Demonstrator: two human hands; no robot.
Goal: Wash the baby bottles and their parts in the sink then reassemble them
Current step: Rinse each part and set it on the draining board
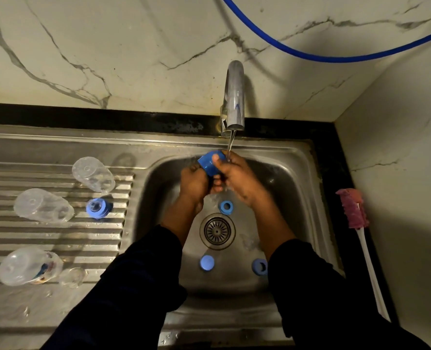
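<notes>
1. Under the tap [234, 97], centre frame, I see a blue cap [210, 161] held in running water.
2. Right hand [239, 178]: thumb & fingers curled round cap. Left hand [195, 184]: fingers curled on its lower end.
3. Sink [297, 173] floor: blue ring [226, 207] above drain, blue disc [206, 262] & second ring [259, 267] below.
4. Left of frame: upper bottle [93, 174], mid bottle [42, 205], lower bottle [29, 266] lie on drainboard [58, 236]; blue collar [98, 208] beside mid bottle.

Dim, yellowish light here. The tap [235, 97] throws a soft shadow to its right on the wall [133, 46], so the source sits somewhere left of it. Left of the tap, the draining board [58, 231] shows streaky glare along its ridges. Below the tap the sink [297, 173] goes murky and the sleeves [133, 286] nearly black — detail lost. Straight edges bow further from the tap — wide-angle bend.
</notes>
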